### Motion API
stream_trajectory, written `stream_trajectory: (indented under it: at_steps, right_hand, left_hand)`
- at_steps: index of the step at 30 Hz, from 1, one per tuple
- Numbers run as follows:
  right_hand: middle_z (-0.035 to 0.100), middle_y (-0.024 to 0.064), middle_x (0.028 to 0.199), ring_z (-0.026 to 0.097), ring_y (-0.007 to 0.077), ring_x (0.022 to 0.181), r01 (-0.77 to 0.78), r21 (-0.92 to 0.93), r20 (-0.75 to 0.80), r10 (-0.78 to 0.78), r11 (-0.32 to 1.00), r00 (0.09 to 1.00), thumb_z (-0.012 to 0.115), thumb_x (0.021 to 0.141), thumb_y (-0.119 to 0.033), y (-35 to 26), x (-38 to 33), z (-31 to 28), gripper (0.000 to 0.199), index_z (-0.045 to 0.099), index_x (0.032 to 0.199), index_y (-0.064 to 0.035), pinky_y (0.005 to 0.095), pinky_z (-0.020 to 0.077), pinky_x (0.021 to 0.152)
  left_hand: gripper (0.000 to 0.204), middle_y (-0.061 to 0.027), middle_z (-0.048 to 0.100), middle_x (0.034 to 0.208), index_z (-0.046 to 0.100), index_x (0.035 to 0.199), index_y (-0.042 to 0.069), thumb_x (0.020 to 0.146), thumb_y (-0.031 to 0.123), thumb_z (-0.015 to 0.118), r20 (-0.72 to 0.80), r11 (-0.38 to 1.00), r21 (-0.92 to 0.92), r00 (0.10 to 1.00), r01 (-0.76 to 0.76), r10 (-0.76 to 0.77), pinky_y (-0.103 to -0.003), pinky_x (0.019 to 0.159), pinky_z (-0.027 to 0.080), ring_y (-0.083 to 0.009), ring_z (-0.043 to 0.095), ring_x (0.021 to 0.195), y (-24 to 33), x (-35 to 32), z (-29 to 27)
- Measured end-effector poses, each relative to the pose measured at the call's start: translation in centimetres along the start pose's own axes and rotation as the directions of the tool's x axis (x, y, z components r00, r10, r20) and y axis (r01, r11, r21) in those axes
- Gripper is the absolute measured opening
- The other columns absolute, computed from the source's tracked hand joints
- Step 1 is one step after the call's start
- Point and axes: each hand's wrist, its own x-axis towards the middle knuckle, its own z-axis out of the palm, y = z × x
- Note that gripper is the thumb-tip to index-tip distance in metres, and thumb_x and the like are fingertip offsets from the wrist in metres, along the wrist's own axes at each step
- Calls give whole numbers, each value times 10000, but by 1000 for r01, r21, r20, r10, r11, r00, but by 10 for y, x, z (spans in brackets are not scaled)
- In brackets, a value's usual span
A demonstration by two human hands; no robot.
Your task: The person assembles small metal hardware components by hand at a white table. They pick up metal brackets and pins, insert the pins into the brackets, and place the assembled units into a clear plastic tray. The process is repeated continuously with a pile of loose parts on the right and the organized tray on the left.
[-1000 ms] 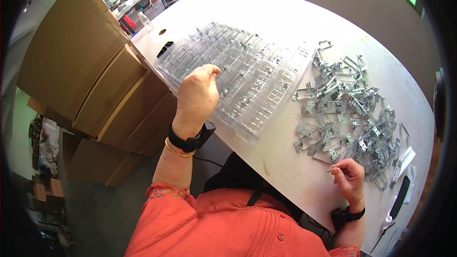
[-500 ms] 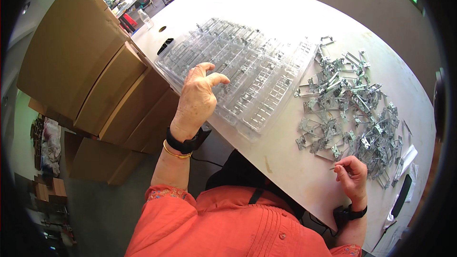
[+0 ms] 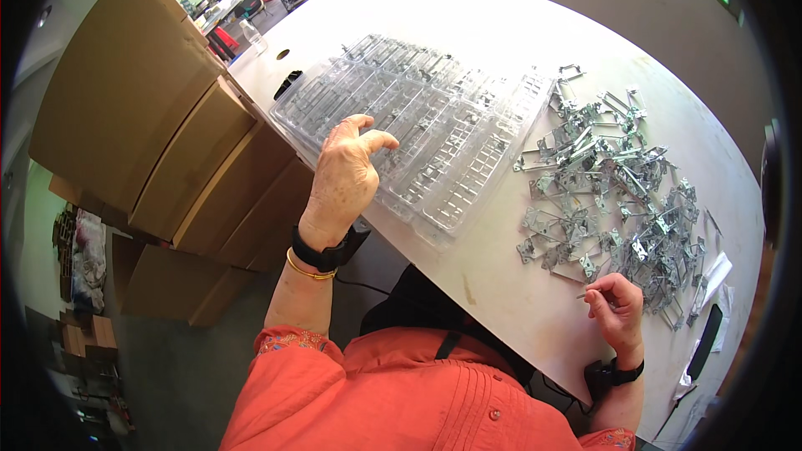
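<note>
The left hand (image 3: 342,179) is held above the near-left corner of the clear plastic tray (image 3: 418,129), fingers spread and slightly curled, nothing pinched; whether the palm touches the tray edge cannot be told. The right hand (image 3: 616,309) rests on the white surface (image 3: 501,284) near its front edge, grip pressed together on a thin small metal piece (image 3: 585,294), thumb and fingers closed round it, tip poking out to the left.

Judged from this, a part is being picked from the heap of stamped metal clips (image 3: 614,192) w/ one hand while the tray is steadied w/ the other. To be done well: tray should be held flat at the corner so the compartments do not flex; one piece at a time should be pinched, since the clips lie tangled and a 2nd could be dragged along; orientation should be checked before a slot is approached.

The tray lies left of centre, many long narrow compartments, some w/ metal parts seen in them. The heap is spread to its right, just beside it. At the far right edge, a dark flat object (image 3: 706,330) and white paper scraps are seen.

Left of the surface, stacked brown cardboard boxes (image 3: 142,108) are seen. Beyond, more tables and a bright window, far off.
</note>
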Motion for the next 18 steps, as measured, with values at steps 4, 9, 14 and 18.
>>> stream_trajectory:
  at_steps: [4,9,14,18]
  right_hand:
    - [701,16,843,662,66,654,-10,11,-2,10,1000,1000,769,1029,-10,0,-1,0,48,729,1010,6,227,510,588]
    - [701,16,841,664,67,655,12,18,4,-12,1000,1000,764,1033,-7,-3,-1,-1,44,727,1013,5,229,513,589]
    - [703,15,840,664,68,655,8,19,16,-8,1000,1000,762,1035,-8,-4,0,-2,47,722,1013,4,231,514,593]
    - [709,15,840,668,70,657,6,21,17,-7,1000,1000,763,1034,-9,-2,0,-2,49,721,1013,4,232,515,594]
  left_hand:
    - [498,-257,698,1380,832,1161,42,870,-200,509,-38,999,32,999,-8,10,-438,1136,538,-406,691,1289,3,1,-1]
    - [481,-218,721,1320,810,1158,24,879,-221,504,-173,1000,-3,985,0,0,-405,1045,578,-380,730,1207,20,-1,-1]
    - [453,-188,733,1269,806,1132,29,889,-227,522,-253,997,-50,967,-52,38,-392,989,594,-348,739,1160,40,-9,-3]
    - [433,-184,734,1254,811,1104,29,878,-228,545,-283,995,-71,958,-76,53,-396,989,590,-341,735,1152,48,-12,-2]
